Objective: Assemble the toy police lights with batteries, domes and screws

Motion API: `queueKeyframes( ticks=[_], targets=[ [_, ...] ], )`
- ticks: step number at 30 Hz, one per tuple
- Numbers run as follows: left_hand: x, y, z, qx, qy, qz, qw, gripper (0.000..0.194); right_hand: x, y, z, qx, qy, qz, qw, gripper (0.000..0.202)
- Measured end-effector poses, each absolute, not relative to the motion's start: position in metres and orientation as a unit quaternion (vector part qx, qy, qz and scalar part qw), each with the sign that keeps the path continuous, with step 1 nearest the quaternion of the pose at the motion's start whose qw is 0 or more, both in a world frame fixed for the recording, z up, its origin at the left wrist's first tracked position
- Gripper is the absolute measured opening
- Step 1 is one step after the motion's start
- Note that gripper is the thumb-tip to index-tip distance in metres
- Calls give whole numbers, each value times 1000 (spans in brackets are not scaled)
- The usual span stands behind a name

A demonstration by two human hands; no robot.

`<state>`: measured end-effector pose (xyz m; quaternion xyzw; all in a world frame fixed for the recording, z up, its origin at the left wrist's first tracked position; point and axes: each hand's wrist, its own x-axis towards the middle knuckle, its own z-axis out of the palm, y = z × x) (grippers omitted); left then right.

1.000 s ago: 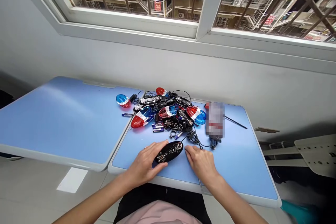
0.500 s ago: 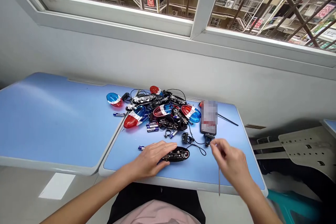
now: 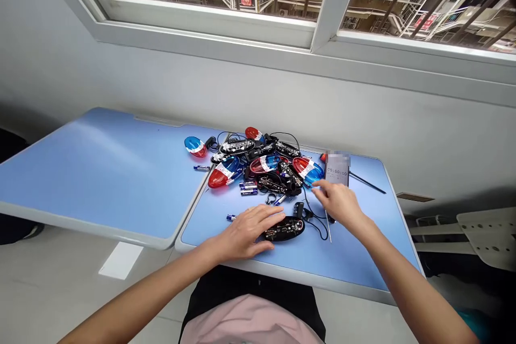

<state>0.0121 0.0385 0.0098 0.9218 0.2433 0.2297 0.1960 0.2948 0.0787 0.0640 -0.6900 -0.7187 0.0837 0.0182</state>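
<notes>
My left hand (image 3: 252, 230) lies with its fingers stretched out over the left end of a black oval circuit-board housing (image 3: 287, 229). A thin cord (image 3: 320, 224) runs from the housing towards a small black clamp-like part (image 3: 299, 209). My right hand (image 3: 339, 201) is beside the pile's right edge, thumb and fingertips close together near a red-and-blue lens cover (image 3: 309, 171). A thin metal rod (image 3: 328, 228) sticks out below that hand; its upper end is hidden. A battery (image 3: 231, 217) pokes out beyond my left hand.
More red-and-blue covers (image 3: 224, 172), black boards (image 3: 237, 147) and cords are heaped at the back. Several batteries (image 3: 248, 188) and a ring clamp (image 3: 271, 199) lie in front. A phone (image 3: 337, 168) showing zeros stands behind my right hand, near a black stick (image 3: 367, 182).
My right hand has moved away from me, up to the pile's right edge, and the metal rod moved with it. My left hand stays by the oval housing. The camera view has shifted left.
</notes>
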Motion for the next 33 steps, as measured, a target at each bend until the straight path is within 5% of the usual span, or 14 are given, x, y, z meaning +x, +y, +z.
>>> queueKeyframes(
  ticks=[6, 11, 21, 33],
  targets=[
    [-35, 27, 13, 898, 376, 193, 119, 55, 316, 42, 109, -674, -643, 129, 341, 29],
    [-56, 23, -3, 869, 447, 186, 102, 30, 309, -10, 127, -623, -572, 195, 497, 24],
    [-13, -5, 24, 768, 429, 419, 225, 13, 211, -49, 64, -518, -648, 400, 390, 21],
    [55, -37, 32, 729, 346, 512, 293, 21, 195, -62, 44, -552, -411, 499, 526, 30]
  ],
)
